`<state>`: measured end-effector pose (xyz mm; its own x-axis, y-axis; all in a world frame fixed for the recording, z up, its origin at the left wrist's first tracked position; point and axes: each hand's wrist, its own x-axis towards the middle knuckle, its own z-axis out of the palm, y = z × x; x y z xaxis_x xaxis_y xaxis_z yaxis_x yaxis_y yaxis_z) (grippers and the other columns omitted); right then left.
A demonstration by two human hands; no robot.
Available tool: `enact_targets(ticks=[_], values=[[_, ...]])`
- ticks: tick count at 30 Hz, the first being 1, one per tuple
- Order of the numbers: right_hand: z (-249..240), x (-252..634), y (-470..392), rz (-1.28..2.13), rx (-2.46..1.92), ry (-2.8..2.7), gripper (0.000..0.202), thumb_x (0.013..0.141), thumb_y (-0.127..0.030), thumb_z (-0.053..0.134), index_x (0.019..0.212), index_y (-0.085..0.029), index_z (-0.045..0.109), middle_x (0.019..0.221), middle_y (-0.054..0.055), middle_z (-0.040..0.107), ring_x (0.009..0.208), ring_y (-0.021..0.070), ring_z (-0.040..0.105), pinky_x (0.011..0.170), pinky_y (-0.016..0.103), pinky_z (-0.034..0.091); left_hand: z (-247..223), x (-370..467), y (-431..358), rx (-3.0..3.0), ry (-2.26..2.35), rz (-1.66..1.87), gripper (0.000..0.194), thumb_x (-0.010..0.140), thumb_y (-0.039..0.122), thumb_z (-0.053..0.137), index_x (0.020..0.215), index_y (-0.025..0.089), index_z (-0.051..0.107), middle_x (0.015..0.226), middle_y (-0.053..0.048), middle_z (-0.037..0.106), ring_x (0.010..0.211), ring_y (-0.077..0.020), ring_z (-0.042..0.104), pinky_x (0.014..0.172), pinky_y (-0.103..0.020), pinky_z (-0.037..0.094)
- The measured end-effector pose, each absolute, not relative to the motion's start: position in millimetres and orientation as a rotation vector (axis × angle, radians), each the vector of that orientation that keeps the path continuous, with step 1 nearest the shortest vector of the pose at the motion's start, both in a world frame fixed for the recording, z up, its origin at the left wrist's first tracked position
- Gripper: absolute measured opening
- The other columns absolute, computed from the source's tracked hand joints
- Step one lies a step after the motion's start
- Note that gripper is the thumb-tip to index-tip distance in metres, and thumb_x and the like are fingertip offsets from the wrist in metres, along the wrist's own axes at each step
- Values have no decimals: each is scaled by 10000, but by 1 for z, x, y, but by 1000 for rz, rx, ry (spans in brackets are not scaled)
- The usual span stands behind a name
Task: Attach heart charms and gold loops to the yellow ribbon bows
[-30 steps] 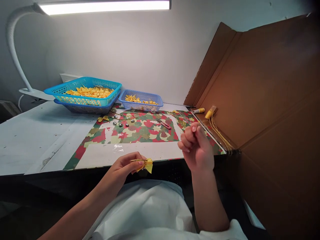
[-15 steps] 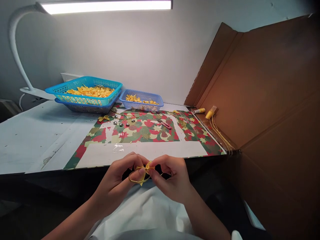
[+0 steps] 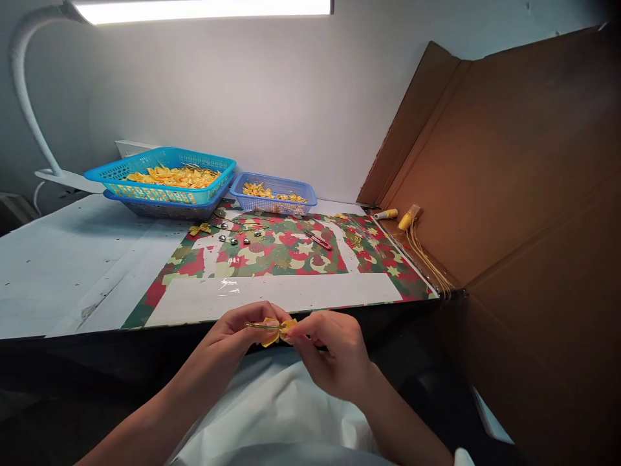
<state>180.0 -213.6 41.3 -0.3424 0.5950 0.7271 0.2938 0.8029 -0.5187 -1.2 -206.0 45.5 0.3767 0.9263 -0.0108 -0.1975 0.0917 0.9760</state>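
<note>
Yellow bow (image 3: 270,339), one: we pinched it in left hand (image 3: 237,329) and right hand (image 3: 334,349), at near edge of table (image 3: 53,278); seemingly formed, gold cord (image 3: 257,325) across. Bells (image 3: 234,241) lay loose, unattached.

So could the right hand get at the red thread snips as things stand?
Probably yes: the red thread snips lie uncovered beyond the right hand, nothing between, though it is pinching the yellow bow.
</note>
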Motion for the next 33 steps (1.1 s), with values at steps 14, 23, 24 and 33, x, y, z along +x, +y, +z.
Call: enact_targets(ticks=[14, 23, 24, 33], values=[[48, 168, -216, 565, -922, -1793, 47, 760, -199, 607, 718, -191, 629, 514, -74, 429, 450, 65, 335, 434, 203, 310, 48, 0, -212, 1333, 834, 1027, 205, 826, 360, 644, 702, 210, 709, 758, -28, 649, 750, -189, 549, 691, -261, 452], [49, 165, -218, 795, -1037, -1643, 106, 753, -211, 604, 653, -175, 596, 491, -90, 306, 457, 60, 279, 429, 207, 227, 44, -1, -212, 1434, 835, 1047, 200, 856, 376, 624, 769, 221, 715, 801, -38, 661, 770, -196, 560, 694, -264, 450], [49, 164, -218, 819, -1039, -1631, 108, 755, -214, 604, 654, -177, 591, 490, -91, 302, 457, 60, 275, 429, 208, 224, 44, -1, -211, 1426, 830, 1044, 194, 855, 373, 629, 770, 220, 714, 800, -37, 663, 774, -197, 564, 699, -265, 452], [48, 163, -215, 788, -927, -1619, 35, 744, -154, 605, 759, -175, 629, 513, -106, 245, 461, 56, 238, 426, 193, 211, 44, 0, -210, 1329, 803, 1073, 179, 836, 341, 674, 712, 219, 717, 818, -22, 664, 782, -171, 572, 693, -227, 465]])
